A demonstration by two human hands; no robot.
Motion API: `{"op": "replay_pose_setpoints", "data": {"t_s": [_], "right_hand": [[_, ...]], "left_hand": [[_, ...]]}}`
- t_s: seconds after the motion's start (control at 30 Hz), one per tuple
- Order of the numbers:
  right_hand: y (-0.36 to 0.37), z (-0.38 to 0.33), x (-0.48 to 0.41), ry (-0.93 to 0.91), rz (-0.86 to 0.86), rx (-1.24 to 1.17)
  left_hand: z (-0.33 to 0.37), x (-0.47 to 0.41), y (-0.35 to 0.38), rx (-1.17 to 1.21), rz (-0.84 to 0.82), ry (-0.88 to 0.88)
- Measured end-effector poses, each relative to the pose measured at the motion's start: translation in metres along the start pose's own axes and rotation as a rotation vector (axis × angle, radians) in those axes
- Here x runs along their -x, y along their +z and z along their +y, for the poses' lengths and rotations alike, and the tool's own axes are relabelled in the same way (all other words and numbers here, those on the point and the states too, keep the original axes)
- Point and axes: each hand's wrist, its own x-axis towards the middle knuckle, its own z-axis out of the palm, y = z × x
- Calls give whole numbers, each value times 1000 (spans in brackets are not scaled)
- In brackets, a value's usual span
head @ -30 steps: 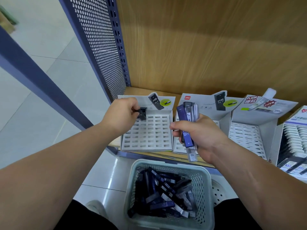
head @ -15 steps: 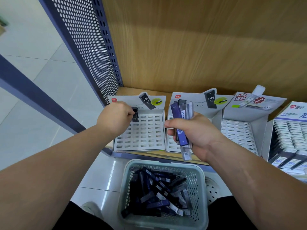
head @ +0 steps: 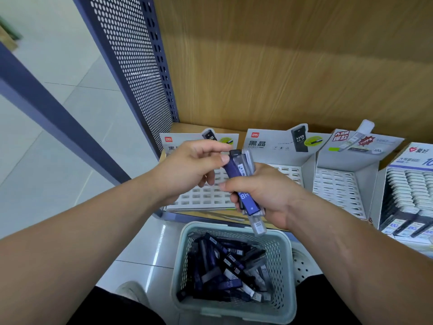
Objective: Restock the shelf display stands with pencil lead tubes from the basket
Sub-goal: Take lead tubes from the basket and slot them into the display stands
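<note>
The right hand (head: 264, 195) grips a bunch of tubes (head: 244, 198) upright. The left hand (head: 187, 170) pinches the top of one between thumb and forefinger. More lie in the basket (head: 185, 249) below the hands, and the stands (head: 337, 186) sit just behind them.
</note>
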Motion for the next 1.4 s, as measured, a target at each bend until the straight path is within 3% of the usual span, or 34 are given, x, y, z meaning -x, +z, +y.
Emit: {"op": "replay_pose_setpoints", "data": {"t_s": [0.37, 0.57, 0.87, 1.0, 1.13, 1.23, 1.4], "right_hand": [[17, 3, 2, 9, -183, -18], [20, 0, 1, -14, -143, -51], [12, -3, -6, -1, 55, -212], [11, -4, -8, -61, 173, -278], [13, -3, -9, -117, 242, -233], [15, -1, -10, -124, 240, -178], [15, 2, -12, -120, 225, -137]], "left_hand": [[0, 20, -16, 144, -40, -31], [-3, 22, -28, 307, -60, -14], [-1, 21, -53, 324, 254, -20], [-5, 25, -55, 251, 135, -50], [-11, 30, -46, -22, -156, -108], [-13, 31, -39, -100, -328, -118], [-15, 26, -29, -123, -223, -27]]}}
